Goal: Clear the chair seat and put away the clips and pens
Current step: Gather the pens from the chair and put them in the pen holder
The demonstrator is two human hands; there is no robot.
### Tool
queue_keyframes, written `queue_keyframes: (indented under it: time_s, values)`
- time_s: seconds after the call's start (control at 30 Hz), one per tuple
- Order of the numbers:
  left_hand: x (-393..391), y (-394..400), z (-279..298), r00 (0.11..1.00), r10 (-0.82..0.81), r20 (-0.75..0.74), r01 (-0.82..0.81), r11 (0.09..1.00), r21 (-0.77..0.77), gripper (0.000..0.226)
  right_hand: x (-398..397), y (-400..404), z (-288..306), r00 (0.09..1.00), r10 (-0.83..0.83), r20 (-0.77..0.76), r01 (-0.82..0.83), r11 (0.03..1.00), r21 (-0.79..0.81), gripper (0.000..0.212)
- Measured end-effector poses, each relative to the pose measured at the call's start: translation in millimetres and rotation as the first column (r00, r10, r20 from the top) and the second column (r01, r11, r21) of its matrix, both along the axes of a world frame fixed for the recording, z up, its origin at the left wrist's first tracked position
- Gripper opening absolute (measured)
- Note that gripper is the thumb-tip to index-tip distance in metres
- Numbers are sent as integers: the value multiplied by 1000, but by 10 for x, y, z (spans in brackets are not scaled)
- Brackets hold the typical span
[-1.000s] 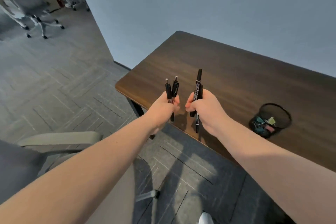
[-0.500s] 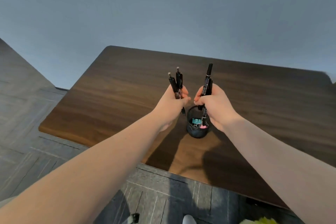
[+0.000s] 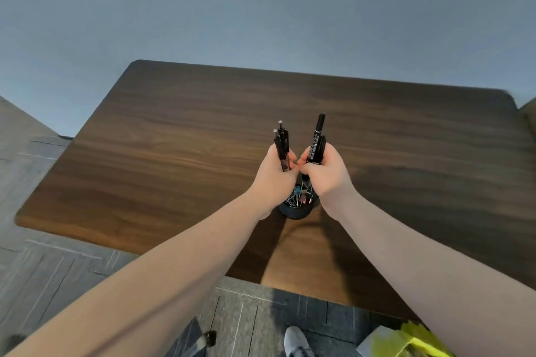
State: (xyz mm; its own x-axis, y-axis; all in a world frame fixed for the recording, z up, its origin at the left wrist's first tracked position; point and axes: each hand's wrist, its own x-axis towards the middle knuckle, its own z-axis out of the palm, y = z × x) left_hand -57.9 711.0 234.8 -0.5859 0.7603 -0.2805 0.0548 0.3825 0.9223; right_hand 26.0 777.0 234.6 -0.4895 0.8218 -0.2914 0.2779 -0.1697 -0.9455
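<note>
Head view: left hand grips 2 pens, right hand grips 2 markers, both over the cup on the bench; best lowered tips-first, upright, clear of the clips.

Dark wood desk, blue-grey wall, grey carpet tiles

I am gripping two black click pens upright in my left hand and black markers upright in my right hand, both bunches hovering just above a black cup holding coloured clips.
</note>
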Motion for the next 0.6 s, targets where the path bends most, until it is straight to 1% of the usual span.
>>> queue_keyframes:
  time_s: [0.13,0.2,0.3,0.37,0.47,0.6]
  values:
    - [30,-45,-48,998,-58,-40,56,997,-44,26,20,-59,-72,999,50,20,-50,999,20,24]
    - [38,-55,-51,994,-83,-77,80,995,-52,23,34,-70,-85,997,67,28,-69,996,51,24]
    - [46,-59,-60,988,-102,-113,94,993,-75,21,70,-75,-103,994,102,35,-105,991,85,13]
    - [52,-62,-69,987,-106,-123,95,991,-92,24,91,-76,-118,993,110,45,-115,987,109,8]
    - [68,-79,-79,984,-126,-128,114,989,-98,37,107,-76,-126,988,126,92,-139,979,151,15]
    - [80,-102,-96,974,-143,-177,121,984,-131,49,144,-76,-129,979,123,160,-151,972,181,27]
